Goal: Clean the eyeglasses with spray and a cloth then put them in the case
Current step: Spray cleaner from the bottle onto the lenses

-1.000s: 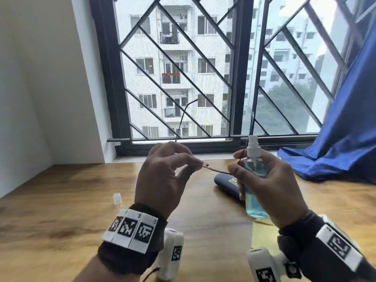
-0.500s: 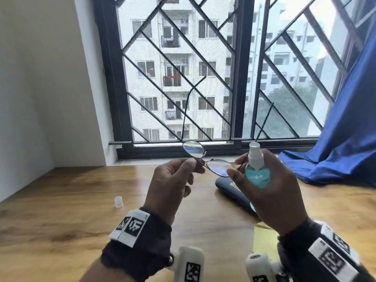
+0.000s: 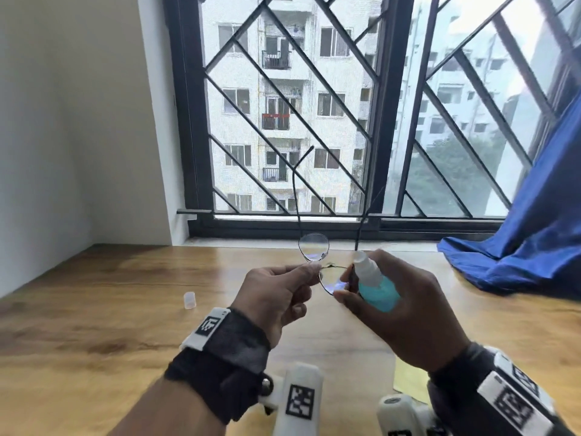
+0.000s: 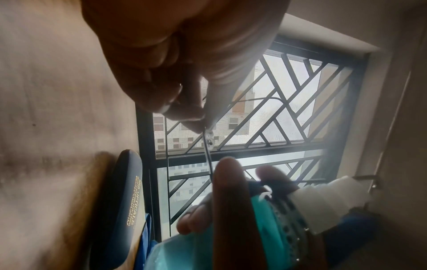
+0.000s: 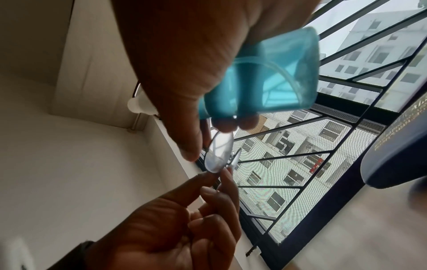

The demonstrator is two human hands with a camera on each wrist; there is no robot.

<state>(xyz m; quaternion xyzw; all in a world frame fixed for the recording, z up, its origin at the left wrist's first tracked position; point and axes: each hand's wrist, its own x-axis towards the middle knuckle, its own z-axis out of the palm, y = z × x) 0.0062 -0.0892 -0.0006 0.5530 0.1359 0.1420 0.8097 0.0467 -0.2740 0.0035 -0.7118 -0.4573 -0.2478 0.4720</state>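
- Left hand [image 3: 276,294] is up over the table [image 3: 94,325], thumb and forefinger pinching the eyeglasses [image 3: 323,265] at the bridge, between the two lenses; its other fingers curl loosely and carry nothing.
- The glasses hang in the air in front of the window [image 3: 283,121], temples open and pointing up and away, one lens high and clear, the other down against the right hand.
- Right hand [image 3: 405,313] is wrapped round the spray bottle [image 3: 377,294], blue liquid inside, white nozzle tipped toward the glasses (whether a finger sits on the pump I cannot tell), and its thumb tip touches the rim of the lower lens.
- Handling, as I judge it: thin wire frame, very light, springy in the temples and easy to bend; lenses smear at a touch. The bridge or the rim is the place to hold, never the glass faces.
- The bottle looks like smooth plastic and could turn slick once wet.
- Room to move: open air on all sides of the hands, bare wood below, so a slip means a drop onto a hard top.
- The dark blue case [image 4: 122,210] lies closed on the table just beyond the right hand, near the window edge; a yellow cloth [image 3: 408,382] peeks out under the right wrist, a small clear cap [image 3: 189,300] sits well to the left, and a blue curtain [image 3: 518,247] spills onto the far right.
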